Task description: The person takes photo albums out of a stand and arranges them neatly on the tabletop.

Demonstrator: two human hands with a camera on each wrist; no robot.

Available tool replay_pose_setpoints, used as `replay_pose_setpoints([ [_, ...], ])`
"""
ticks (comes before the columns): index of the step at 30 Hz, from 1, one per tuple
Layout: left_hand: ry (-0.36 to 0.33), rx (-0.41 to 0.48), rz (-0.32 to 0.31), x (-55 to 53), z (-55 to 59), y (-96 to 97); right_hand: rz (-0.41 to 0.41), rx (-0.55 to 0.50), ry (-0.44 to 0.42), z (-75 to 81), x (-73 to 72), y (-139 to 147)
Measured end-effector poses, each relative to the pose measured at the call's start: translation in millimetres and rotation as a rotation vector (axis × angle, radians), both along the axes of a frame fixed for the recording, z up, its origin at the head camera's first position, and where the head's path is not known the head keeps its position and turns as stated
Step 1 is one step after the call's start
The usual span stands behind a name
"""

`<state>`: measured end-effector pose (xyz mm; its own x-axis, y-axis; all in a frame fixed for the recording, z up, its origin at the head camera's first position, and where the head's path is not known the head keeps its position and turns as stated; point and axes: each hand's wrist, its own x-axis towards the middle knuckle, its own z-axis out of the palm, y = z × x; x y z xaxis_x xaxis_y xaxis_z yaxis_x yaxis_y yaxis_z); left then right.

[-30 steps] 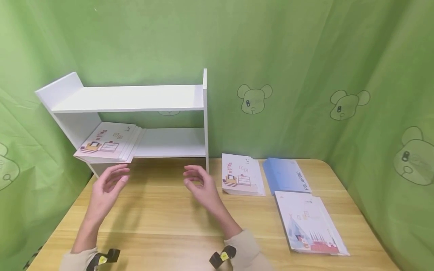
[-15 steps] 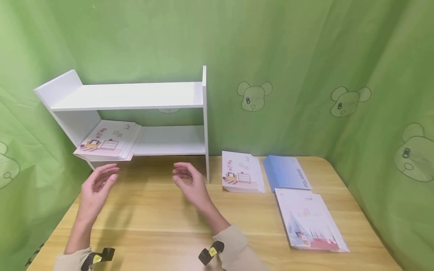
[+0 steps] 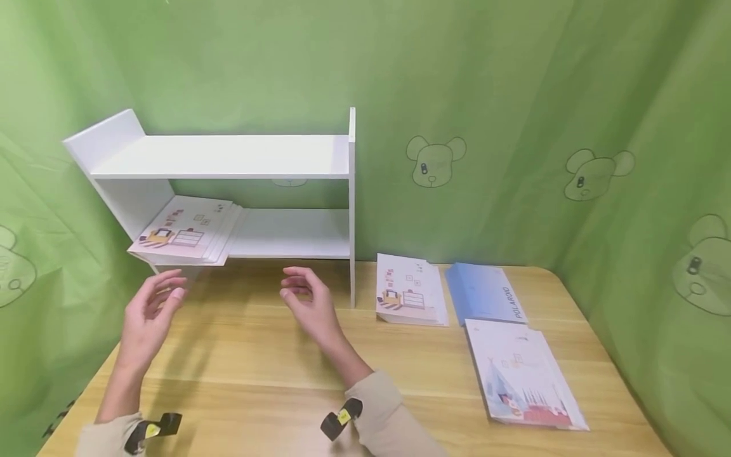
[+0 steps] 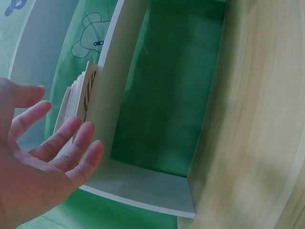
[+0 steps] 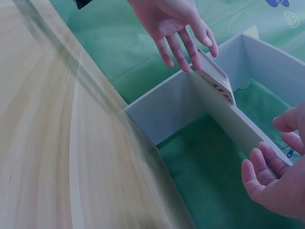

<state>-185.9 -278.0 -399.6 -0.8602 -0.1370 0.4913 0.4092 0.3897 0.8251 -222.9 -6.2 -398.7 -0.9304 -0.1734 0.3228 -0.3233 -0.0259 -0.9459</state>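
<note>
My left hand hovers over the table just in front of the shelf's left end, its fingers loosely bent and holding nothing. Above its fingertips, a stack of booklets with a pink-and-white cover and drawn furniture lies on the lower board, its front overhanging the edge. In the left wrist view, relaxed fingers overlap that stack. My right hand hangs before the shelf's right half, fingers relaxed, nothing in it. The white two-tier shelf stands at the back left of the table.
Right of the shelf lies a similar booklet stack. Beside it is a blue stack marked POLAROID, and nearer the front a stack with a tent picture. A green curtain surrounds the wooden table.
Both empty hands have drifted left, the left hand moving away from the booklets on the shelf. The stacks and shelf stay put; the head view shifts slightly.
</note>
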Motion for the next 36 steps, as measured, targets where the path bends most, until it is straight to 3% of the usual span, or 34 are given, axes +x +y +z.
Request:
replay_pose_setpoints([
  [3,-0.009,-0.017,0.018,4.2,9.7,3.7,0.000,-0.010,0.005,0.7,-0.6,-6],
  [12,-0.057,-0.081,0.118,-7.7,-6.0,-15.7,0.015,-0.018,0.003,3.8,-1.8,-18],
  [25,-0.155,-0.117,0.197,-9.2,-2.5,-29.2,0.013,0.026,-0.001,4.0,-4.4,-34],
  [29,-0.185,-0.105,0.243,-11.1,0.6,-31.0,0.012,0.025,0.011,-10.0,-14.1,-45],
  [36,-0.162,-0.108,0.281,-18.3,4.8,-33.1,0.000,0.053,0.008,-27.0,-25.6,-62],
])
